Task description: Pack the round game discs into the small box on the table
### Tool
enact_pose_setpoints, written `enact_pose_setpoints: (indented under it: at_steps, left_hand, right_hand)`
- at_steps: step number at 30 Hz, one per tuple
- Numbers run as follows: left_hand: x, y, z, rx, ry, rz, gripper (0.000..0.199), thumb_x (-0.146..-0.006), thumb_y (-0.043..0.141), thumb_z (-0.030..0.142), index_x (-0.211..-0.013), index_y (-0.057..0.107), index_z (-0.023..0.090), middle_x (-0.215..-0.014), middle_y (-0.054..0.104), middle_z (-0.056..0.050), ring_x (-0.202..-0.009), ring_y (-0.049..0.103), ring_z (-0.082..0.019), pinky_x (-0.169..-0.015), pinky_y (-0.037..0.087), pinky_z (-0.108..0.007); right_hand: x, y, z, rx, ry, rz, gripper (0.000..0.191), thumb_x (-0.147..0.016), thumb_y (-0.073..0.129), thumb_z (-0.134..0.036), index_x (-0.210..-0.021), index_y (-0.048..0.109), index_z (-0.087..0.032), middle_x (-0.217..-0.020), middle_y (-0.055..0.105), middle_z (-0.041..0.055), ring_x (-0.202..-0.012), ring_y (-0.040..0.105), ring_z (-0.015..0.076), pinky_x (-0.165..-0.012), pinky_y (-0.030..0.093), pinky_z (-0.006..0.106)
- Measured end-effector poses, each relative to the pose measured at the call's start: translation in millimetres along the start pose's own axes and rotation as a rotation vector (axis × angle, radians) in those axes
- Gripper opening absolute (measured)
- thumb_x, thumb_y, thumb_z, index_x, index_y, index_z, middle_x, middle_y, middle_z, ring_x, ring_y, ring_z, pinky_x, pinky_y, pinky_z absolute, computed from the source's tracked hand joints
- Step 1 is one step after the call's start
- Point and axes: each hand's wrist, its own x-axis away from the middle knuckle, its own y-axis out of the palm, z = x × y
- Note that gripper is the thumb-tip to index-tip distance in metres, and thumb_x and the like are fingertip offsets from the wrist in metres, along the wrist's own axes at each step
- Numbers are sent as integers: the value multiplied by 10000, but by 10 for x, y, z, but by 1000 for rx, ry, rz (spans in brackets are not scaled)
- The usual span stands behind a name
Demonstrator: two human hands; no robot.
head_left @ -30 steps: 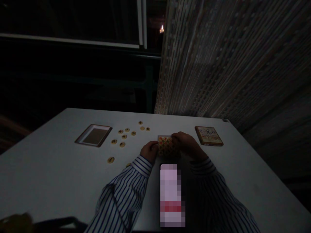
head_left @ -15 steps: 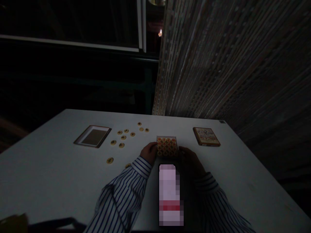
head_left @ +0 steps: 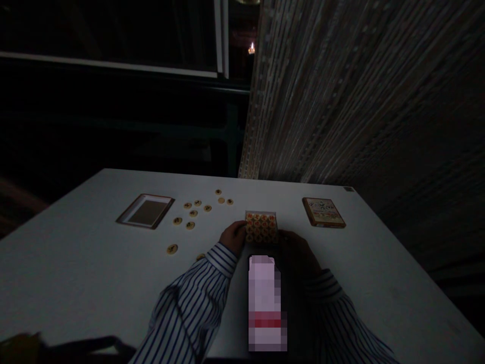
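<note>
Between my hands is a small box (head_left: 261,227) packed with rows of round Chinese chess pieces, the far rows marked in red and the nearest ones darker. My left hand (head_left: 234,237) grips its left side, fingers closed at the edge. On the right side, my right hand (head_left: 299,248) pinches the near corner; it is in deep shadow. Several loose chess pieces (head_left: 193,213) lie scattered to the left of the box. One more piece (head_left: 200,257) is partly hidden by my left cuff.
An open shallow box lid or tray (head_left: 122,220) lies at the left of the white table (head_left: 94,273). A printed flat box (head_left: 324,212) is at the right. A lit phone (head_left: 265,298), its screen blurred out, stands between my forearms. Behind hangs a string curtain (head_left: 303,101).
My hands keep their hold on the box of chess pieces, with hardly any movement. The whole view has shifted very slightly.
</note>
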Motion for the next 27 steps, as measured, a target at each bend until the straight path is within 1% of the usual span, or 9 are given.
enact_pose_setpoints:
  at_steps: [6,10,14,17,20,23,27]
  left_hand:
    - [18,2,65,-1,-11,30,196,-728,551,195,-880,675,199,-840,705,-45,-827,638,-192,-782,512,-344]
    - [16,-9,64,-16,-3,15,193,-728,558,199,-883,673,193,-860,703,-47,-839,637,-192,-795,506,-343]
    - [6,-13,31,-13,11,6,198,-729,563,207,-896,668,190,-865,701,-52,-834,637,-190,-786,507,-340]
    - [3,-13,5,-35,12,18,200,-730,562,210,-901,665,191,-849,699,-51,-814,637,-184,-773,507,-334]
    - [6,-18,1,-77,45,29,203,-745,540,210,-910,655,184,-854,690,-52,-820,629,-177,-774,502,-329]
    - [14,-21,23,-150,91,49,194,-762,508,212,-893,643,164,-858,674,-62,-814,621,-172,-757,504,-325]
    - [33,-22,75,-283,218,78,172,-765,496,198,-861,628,144,-841,651,-78,-766,608,-170,-703,514,-322]
  right_hand:
    - [6,4,20,-11,-29,11,310,-851,390,-225,-1040,634,-199,-1024,661,71,-964,598,194,-848,474,341]
    - [9,6,32,-23,-35,18,308,-842,404,-225,-1045,632,-184,-1035,657,79,-971,598,195,-848,479,339]
    - [-3,38,79,-31,-11,34,317,-836,414,-241,-1064,621,-170,-1047,652,91,-977,599,201,-854,481,354]
    - [-7,57,127,-34,42,63,324,-834,419,-260,-1072,611,-153,-1052,646,110,-954,608,205,-835,491,358]
    - [1,57,180,-36,84,98,352,-832,426,-290,-1099,586,-125,-1052,641,129,-913,620,204,-802,506,355]
    - [13,51,217,-46,91,105,365,-832,421,-311,-1105,576,-125,-1057,637,126,-917,617,202,-794,508,351]
    - [17,58,222,-70,121,95,360,-823,427,-323,-1089,575,-130,-1023,649,117,-890,624,202,-763,516,348]
